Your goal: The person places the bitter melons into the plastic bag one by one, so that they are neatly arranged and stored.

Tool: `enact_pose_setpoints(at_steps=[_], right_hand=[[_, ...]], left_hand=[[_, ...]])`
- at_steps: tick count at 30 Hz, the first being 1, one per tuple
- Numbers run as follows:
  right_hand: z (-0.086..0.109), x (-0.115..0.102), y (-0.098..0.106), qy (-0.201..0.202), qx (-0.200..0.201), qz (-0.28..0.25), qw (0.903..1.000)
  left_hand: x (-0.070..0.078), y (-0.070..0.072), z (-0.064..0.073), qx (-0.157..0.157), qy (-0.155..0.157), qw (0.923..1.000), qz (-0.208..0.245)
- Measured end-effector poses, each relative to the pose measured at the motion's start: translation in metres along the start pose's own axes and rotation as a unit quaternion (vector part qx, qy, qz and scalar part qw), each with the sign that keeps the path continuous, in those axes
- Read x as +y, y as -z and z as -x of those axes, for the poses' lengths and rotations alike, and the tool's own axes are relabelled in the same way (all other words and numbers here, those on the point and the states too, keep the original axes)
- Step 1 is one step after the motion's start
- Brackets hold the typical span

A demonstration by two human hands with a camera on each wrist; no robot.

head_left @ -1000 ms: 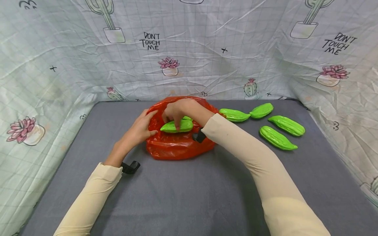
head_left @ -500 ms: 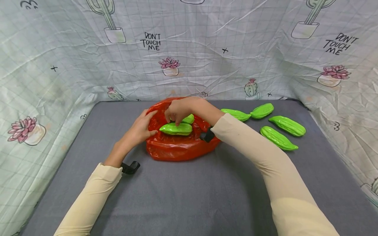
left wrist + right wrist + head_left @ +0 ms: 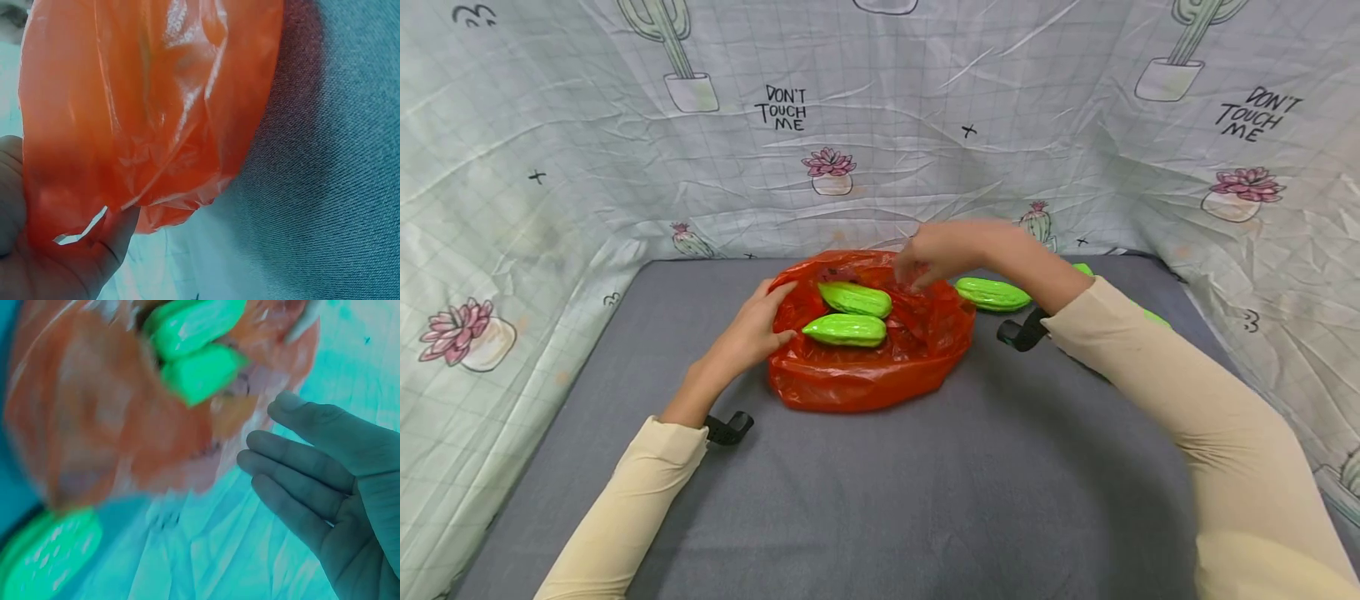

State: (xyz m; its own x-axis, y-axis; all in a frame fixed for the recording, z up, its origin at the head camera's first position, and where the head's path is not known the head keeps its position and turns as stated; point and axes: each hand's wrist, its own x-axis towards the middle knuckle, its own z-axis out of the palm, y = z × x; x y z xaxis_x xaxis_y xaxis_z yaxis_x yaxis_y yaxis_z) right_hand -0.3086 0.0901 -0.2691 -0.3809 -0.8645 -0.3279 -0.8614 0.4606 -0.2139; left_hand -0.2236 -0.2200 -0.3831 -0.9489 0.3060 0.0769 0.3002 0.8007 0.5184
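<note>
Two bare hands at one red, thin-plastic bag [image 3: 850, 387], which sits mid-table toward the far edge, mouth up and spread wide.

Going left to right: white cloth [image 3: 535, 233] printed with plants walls the left side. Then the dark grey tabletop [image 3: 880, 500], with a broad strip of surface between its left edge and the left forearm. Black wrist device on that forearm, just past the cream sleeve cuff [image 3: 677, 437].

Left hand [image 3: 748, 331] is at the bag's left rim, gripping the film between thumb and fingers; the left wrist view shows plastic running through that grip.

Inside the bag: two bright green, ribbed, glossy gourds side by side, tips to the left. Far gourd [image 3: 856, 300], near gourd [image 3: 847, 331]; the near one has bag wall on its near side. Gap to the right rim is wider than to the left.

Right hand [image 3: 936, 252] is over the far right rim, fingers loosely extended, nothing grasped. Contact with the bag: can't tell.

Loose green gourd [image 3: 992, 294] lies just beside the bag's right side, near the table's far edge. Further right, the right forearm hides most of other green pieces [image 3: 1156, 318]; count unclear. Widest room to move: near side, between the forearms.
</note>
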Motion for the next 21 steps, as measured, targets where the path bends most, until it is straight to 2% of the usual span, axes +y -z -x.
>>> enact_pose_setpoints(at_steps=[12,21], right_hand=[[0.076,0.04,-0.015,-0.055,0.026,0.001,0.9981],[0.116,0.06,-0.04,-0.077,0.023,-0.059,0.995]], left_hand=[[0.002,0.002,0.001,0.002,0.001,0.9999,-0.011],[0.003,0.003,0.003,0.0,0.008,0.9999,-0.013]])
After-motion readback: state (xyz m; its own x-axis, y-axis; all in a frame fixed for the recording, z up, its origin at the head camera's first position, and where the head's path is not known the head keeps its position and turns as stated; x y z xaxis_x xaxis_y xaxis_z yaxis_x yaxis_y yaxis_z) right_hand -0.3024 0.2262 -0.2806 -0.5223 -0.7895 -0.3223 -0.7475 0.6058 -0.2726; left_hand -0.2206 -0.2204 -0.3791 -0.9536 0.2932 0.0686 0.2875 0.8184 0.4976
